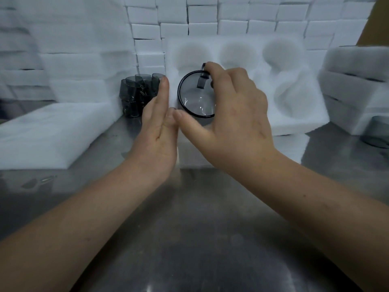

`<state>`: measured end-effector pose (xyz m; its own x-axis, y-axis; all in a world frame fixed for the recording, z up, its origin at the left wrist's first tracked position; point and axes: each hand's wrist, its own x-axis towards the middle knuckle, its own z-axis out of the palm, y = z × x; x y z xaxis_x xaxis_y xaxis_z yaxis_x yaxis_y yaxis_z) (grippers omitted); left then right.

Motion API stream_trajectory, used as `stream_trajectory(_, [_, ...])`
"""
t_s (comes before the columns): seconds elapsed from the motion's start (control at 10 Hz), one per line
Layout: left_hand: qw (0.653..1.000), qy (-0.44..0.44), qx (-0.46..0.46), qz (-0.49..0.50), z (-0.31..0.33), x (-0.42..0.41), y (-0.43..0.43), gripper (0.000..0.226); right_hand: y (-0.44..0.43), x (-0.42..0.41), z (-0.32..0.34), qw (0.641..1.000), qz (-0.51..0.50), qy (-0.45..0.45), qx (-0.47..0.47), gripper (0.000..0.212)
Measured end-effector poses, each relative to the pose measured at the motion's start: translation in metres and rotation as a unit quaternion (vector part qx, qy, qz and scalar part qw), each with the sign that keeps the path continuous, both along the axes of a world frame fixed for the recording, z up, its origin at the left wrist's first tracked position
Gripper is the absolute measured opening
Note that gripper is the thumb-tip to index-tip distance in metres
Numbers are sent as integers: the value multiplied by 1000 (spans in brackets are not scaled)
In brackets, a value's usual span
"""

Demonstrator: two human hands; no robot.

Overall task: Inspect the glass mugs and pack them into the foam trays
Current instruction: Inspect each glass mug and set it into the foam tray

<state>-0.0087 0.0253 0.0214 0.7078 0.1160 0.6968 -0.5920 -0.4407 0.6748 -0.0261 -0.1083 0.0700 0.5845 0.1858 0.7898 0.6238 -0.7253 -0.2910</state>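
Steel tabletop [189, 239] is seen nearest. At the white moulded foam tray's [299, 121] left edge the left hand [156, 127] is held flat, empty. The smoky grey glass mug [193, 100] is pinched by its handle in the right hand [235, 114] over the tray's front-left cavity, axis tipped, mouth towards the camera.

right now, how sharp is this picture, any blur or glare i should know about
Head view: foam tray and stacked foam blocks look soft, blurred; glass mug has a crisp dark rim and small glints inside; steel table shows dull sheen.
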Motion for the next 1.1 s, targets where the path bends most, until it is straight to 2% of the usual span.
stream_trajectory(0.2, [1000,19,11,-3,1,-2,0,38,-1,-3,1,1000,2,0,-1,69])
stream_trajectory(0.6, [1000,17,11,-12,2,-7,-2,28,-3,-1,1,1000,0,-12,11,70])
stream_trajectory(0.9, [999,41,4,-7,5,-11,-2,35,-4,0,2,1000,-9,-21,7,71])
stream_trajectory(1.0, [999,46,-4,-3,8,-14,-4,35,-6,-4,2,999,17,-22,34,67])
stream_trajectory(1.1, [998,53,-12,-9,14,-23,-11,41,-8,-2,-3,998,12,-33,44,44])
